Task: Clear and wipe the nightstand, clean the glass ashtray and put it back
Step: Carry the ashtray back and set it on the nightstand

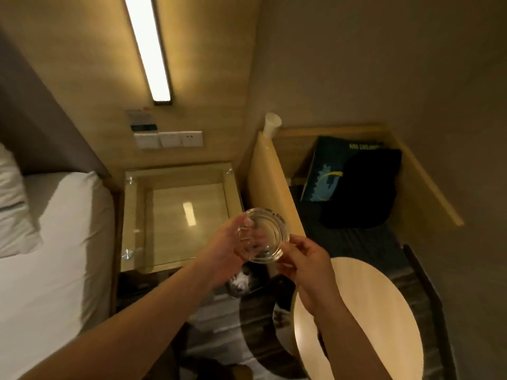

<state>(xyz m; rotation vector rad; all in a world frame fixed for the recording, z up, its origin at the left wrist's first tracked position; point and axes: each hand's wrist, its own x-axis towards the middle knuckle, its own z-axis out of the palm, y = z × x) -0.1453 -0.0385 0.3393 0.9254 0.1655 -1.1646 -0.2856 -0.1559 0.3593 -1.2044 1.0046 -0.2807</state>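
Observation:
The round glass ashtray (270, 237) is held in the air just in front of the nightstand's near right corner. My left hand (225, 252) grips its left rim, with fingers showing through the glass. My right hand (304, 263) holds its lower right edge with the fingertips. The nightstand (137, 212) is a wooden box with a glass top that carries nothing and reflects the wall lamp. The ashtray looks clear inside.
A white bed (55, 242) lies left of the nightstand. A round wooden table (365, 319) stands at lower right. Behind a wooden divider (271, 182), a bench holds a dark cushion (362, 190) and a bag. A paper cup (271, 124) sits on the divider's far end.

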